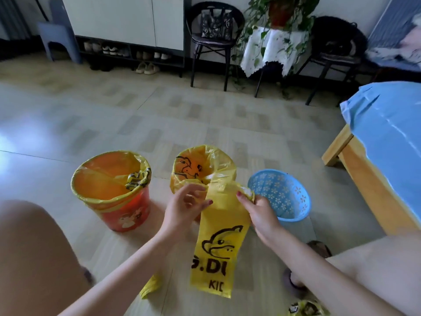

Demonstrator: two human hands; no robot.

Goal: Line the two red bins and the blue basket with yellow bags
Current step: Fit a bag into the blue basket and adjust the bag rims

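A red bin (pixel 124 215) stands on the floor at the left with a yellow bag over its rim. Behind my hands a second bin (pixel 202 166) is wrapped in a yellow duck-print bag, its red wall hidden. The blue basket (pixel 281 195) sits at the right, unlined. A folded yellow bag (pixel 218 249) with a black duck print hangs between my hands. My left hand (pixel 184 207) pinches its top left edge, and my right hand (pixel 257 209) pinches its top right corner, beside the basket.
A wooden bed (pixel 364 176) with a blue sheet fills the right side. Chairs, a plant stand (pixel 271 49) and a shoe rack (pixel 127 51) line the far wall. More yellow bags lie on the floor near my knees, one (pixel 150 287) below the hanging bag.
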